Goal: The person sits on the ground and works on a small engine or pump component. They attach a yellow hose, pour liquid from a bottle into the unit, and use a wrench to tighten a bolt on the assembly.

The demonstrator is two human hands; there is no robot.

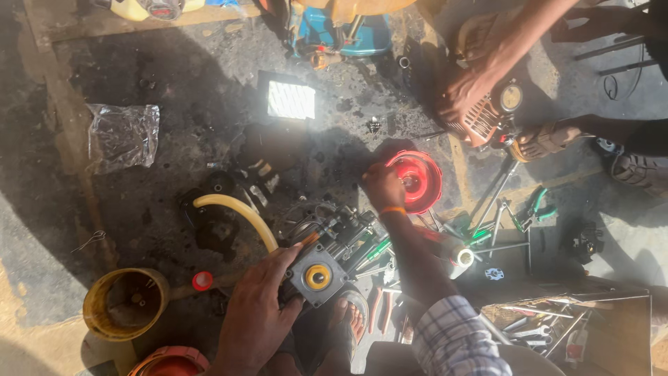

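Observation:
My left hand (254,313) grips a small grey engine part (316,275) with a round yellow centre, held low in the middle of the view. A pale yellow hose (236,212) curves from it to the left. My right hand (383,186) reaches forward and touches the rim of a red round cover (421,181) lying on the oily ground; an orange band sits on that wrist. My bare foot (348,320) shows just below the engine part.
Another person's hand (463,90) and sandalled feet (550,139) work an orange engine at upper right. Screwdrivers and pliers (501,223) lie scattered right of me. A toolbox (570,327), a yellow tub (125,303), a plastic bag (122,136) and a white filter (291,99) surround the spot.

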